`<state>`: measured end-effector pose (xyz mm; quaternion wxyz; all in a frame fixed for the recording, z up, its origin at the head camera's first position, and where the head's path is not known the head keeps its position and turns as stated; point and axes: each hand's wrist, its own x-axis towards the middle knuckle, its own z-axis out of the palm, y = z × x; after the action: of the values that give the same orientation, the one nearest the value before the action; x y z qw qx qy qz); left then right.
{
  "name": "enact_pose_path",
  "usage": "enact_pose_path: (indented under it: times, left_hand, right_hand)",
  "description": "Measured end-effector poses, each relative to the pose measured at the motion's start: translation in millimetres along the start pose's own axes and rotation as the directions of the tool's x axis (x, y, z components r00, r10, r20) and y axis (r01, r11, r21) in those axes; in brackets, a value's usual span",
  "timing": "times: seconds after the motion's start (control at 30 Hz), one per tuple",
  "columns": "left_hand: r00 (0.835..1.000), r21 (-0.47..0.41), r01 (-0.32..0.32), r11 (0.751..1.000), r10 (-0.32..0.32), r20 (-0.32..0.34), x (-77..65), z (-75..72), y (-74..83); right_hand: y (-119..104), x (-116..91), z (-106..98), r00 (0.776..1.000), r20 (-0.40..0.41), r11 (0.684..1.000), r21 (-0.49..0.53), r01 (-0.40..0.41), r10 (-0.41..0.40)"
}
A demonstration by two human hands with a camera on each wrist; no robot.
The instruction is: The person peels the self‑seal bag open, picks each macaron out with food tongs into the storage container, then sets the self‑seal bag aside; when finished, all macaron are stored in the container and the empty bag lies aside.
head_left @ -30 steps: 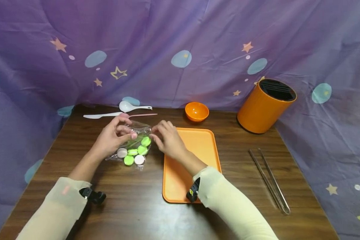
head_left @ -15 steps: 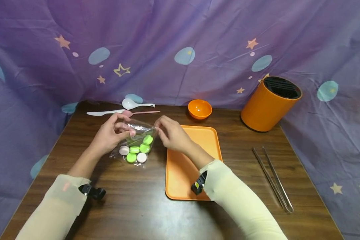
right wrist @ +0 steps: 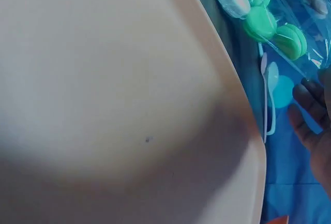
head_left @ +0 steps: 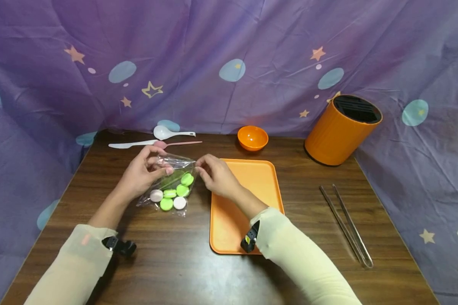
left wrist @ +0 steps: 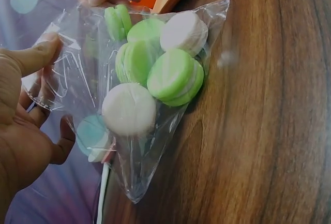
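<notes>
Right hand (head_left: 219, 176) (cut off in its wrist view) apparently pinches the clear bag (head_left: 177, 162); left hand (head_left: 139, 176), thumb extended, pinches it too.

left hand (head_left: 141, 171): pinching | right hand (head_left: 217, 176): pinching (fingers (head_left: 202, 162) bent) | forearms (head_left: 108, 212): converging

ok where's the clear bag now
Head view, left of centre: the clear bag is between the left grip and right grip, left of the orange tray.
</notes>
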<state>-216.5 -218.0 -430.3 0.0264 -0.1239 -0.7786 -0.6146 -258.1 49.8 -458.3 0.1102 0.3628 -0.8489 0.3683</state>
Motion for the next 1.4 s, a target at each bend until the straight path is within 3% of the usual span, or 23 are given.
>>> enact_pose_path:
  times: [0.13, 0.33, 0.4, 0.5, 0.6, 0.7, 0.77, 0.83, 0.9, 1.0, 1.1, 1.17, 1.3, 1.4]
  left_hand:
    - [1.000, -0.006, 0.016, 1.000, -0.016, 0.013, -3.2, -4.3, 0.9]
    - [0.999, 0.034, 0.019, 0.999, -0.021, 0.042, -2.3, -11.9, -4.7]
    - [0.999, 0.024, 0.015, 1.000, -0.016, 0.042, 0.1, -12.4, -8.7]
    - [0.999, -0.004, 0.011, 1.000, -0.010, 0.035, 2.6, -12.5, -16.0]
    - [1.000, 0.023, 0.026, 0.999, -0.026, 0.014, 6.8, -4.9, -23.4]
    - [0.996, 0.211, 0.074, 0.975, -0.060, -0.073, 4.9, 8.6, -28.7]
    - [0.987, 0.373, 0.125, 0.919, -0.075, -0.144, -0.7, 22.9, -30.2]
    - [0.981, 0.531, 0.150, 0.834, -0.059, -0.184, -12.0, 41.3, -28.8]
    - [0.984, 0.638, 0.152, 0.755, -0.054, -0.170, -27.7, 58.5, -28.5]
    - [0.993, 0.720, 0.117, 0.684, -0.079, -0.086, -49.7, 81.7, -30.3]
    - [0.987, 0.741, 0.096, 0.664, -0.162, 0.017, -58.5, 79.6, -29.7]
    - [0.973, 0.739, 0.078, 0.670, -0.213, 0.091, -54.9, 69.7, -25.4]
    - [0.924, 0.726, 0.001, 0.688, -0.279, 0.263, -36.4, 42.5, -14.9]
    - [0.885, 0.733, -0.050, 0.679, -0.310, 0.347, -20.8, 25.7, -9.3]
  right_hand:
    - [0, 0, -1, 1.000, -0.015, 1.000, -0.002, 0.010, -0.010]
    - [-6, 9, -19, 0.998, 0.019, 0.997, 0.053, 0.062, -0.063]
    - [-8, 13, -26, 0.997, 0.059, 0.993, 0.111, 0.038, -0.045]
    - [-8, 18, -31, 0.989, 0.140, 0.971, 0.228, -0.072, 0.040]
    - [-4, 17, -36, 0.963, 0.210, 0.903, 0.361, -0.234, 0.166]
    - [1, 15, -38, 0.931, 0.250, 0.823, 0.445, -0.355, 0.266]
    - [5, 12, -39, 0.907, 0.261, 0.773, 0.476, -0.420, 0.332]
    - [5, 6, -39, 0.878, 0.261, 0.718, 0.505, -0.479, 0.401]
    - [3, -2, -35, 0.836, 0.266, 0.641, 0.544, -0.541, 0.479]
    - [0, -19, -31, 0.757, 0.284, 0.500, 0.608, -0.616, 0.588]
    - [-4, -31, -27, 0.688, 0.321, 0.372, 0.655, -0.657, 0.650]
    - [-6, -37, -28, 0.656, 0.347, 0.322, 0.660, -0.679, 0.671]
    - [-14, -48, -35, 0.624, 0.426, 0.306, 0.605, -0.735, 0.655]
    - [-21, -56, -37, 0.613, 0.511, 0.318, 0.551, -0.771, 0.603]
